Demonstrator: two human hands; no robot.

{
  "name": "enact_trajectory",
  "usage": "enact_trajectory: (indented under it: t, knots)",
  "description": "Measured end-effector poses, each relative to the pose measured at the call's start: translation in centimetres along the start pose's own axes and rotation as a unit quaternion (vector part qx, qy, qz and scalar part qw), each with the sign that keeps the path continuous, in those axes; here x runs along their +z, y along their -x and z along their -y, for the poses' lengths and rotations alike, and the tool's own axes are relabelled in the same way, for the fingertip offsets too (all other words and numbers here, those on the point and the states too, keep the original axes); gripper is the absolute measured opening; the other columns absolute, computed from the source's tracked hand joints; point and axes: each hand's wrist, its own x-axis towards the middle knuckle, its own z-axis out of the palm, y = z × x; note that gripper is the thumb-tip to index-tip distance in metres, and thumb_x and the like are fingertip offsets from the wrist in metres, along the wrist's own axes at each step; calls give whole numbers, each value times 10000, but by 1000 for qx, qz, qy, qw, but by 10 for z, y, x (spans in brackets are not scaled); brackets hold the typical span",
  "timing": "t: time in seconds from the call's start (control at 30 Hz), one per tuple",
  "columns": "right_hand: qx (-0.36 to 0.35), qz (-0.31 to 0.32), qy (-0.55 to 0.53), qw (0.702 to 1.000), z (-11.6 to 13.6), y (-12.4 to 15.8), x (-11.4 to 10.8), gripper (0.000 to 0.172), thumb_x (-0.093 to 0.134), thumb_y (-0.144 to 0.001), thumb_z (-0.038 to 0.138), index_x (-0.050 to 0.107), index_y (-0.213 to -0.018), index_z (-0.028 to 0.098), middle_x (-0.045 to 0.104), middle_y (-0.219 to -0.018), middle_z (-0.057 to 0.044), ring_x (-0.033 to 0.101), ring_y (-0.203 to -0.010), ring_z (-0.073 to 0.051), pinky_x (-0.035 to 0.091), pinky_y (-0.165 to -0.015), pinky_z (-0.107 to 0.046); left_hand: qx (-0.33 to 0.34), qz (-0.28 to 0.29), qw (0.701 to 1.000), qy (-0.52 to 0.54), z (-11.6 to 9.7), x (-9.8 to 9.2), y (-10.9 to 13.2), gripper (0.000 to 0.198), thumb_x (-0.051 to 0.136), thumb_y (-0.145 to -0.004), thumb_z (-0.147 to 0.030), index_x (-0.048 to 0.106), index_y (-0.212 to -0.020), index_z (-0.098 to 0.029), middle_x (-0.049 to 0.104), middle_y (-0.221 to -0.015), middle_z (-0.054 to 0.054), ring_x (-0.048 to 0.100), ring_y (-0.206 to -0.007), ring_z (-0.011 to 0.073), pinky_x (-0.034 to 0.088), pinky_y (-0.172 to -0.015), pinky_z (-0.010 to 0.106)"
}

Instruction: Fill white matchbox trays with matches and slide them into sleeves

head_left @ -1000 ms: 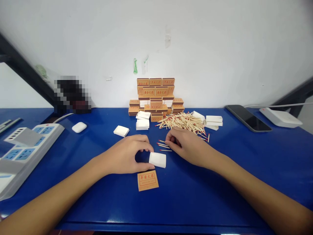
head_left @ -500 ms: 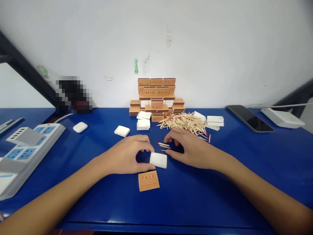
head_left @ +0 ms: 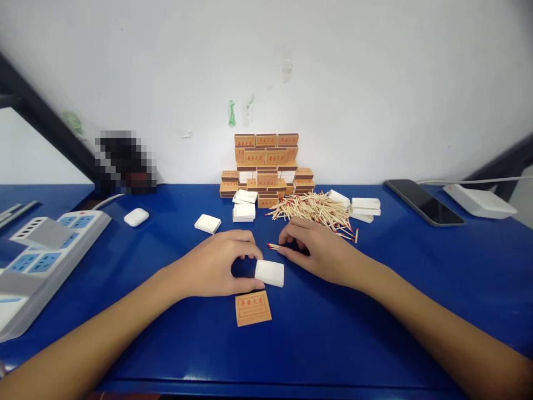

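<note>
My left hand (head_left: 216, 264) curls round the left end of a white matchbox tray (head_left: 269, 273) lying on the blue table (head_left: 375, 311), thumb and fingertips against it. My right hand (head_left: 318, 247) rests just right of the tray, its fingers pinched on a few red-tipped matches (head_left: 272, 246) on the table. An orange matchbox sleeve (head_left: 252, 308) lies flat in front of the tray. A loose pile of matches (head_left: 316, 208) spreads behind my right hand.
A stack of orange matchboxes (head_left: 266, 161) stands against the wall. White trays (head_left: 244, 210) (head_left: 207, 223) (head_left: 365, 205) lie around it. A power strip (head_left: 37, 250) and a white earbud case (head_left: 136, 216) sit at the left; a phone (head_left: 423, 201) and a white device (head_left: 478, 201) at the right.
My right hand has gathered the loose matches beside the tray under its fingers; fewer lie free on the table. My left hand has stayed on the tray.
</note>
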Motion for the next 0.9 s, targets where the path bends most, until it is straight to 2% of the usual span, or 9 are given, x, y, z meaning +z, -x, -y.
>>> enact_trajectory:
  t: [0.13, 0.3, 0.57, 0.77, 0.9]
  knots:
    - [-9, 4, -10, 1000, 0, 1, -1, 136, 606, -1046, 333, 676, -1030, 218, 615, -984, -45, 598, -827, -172, 460, -710, -311, 1, 0, 1000, -1, 0, -1, 1, 353, 803, -879, -492, 748, -1116, -237, 669, -1027, 25, 628, -877, 183, 477, -761, 340]
    - [-6, 1, -6, 1000, -1, -2, -4, 132, 610, -1033, 314, 689, -987, 219, 638, -959, -51, 596, -808, -176, 451, -693, -312, -3, 0, 1000, 0, 1, -1, 1, 351, 811, -874, -478, 752, -1120, -235, 669, -1024, 23, 625, -872, 180, 479, -763, 339]
    - [20, -115, 67, 991, -28, -9, -22, 95, 595, -984, 289, 643, -932, 225, 641, -865, -53, 583, -755, -202, 428, -673, -334, -6, 1, 1000, 16, -2, -3, 1, 316, 819, -865, -446, 760, -1089, -230, 674, -1007, 30, 625, -868, 184, 482, -737, 326]
    - [52, -175, 152, 971, -23, -24, -4, 190, 656, -943, 388, 622, -867, 217, 651, -843, -66, 609, -794, -239, 407, -682, -351, -2, -5, 1000, 9, -3, -2, 1, 323, 818, -865, -459, 758, -1085, -231, 670, -999, 28, 623, -847, 180, 478, -741, 322]
    - [80, -167, 233, 955, -16, -35, 5, 175, 631, -933, 331, 662, -983, 166, 689, -977, -125, 645, -895, -284, 406, -688, -368, 2, -10, 1000, 5, -4, -1, 1, 337, 810, -871, -475, 757, -1094, -229, 673, -1000, 34, 621, -831, 180, 475, -730, 320]
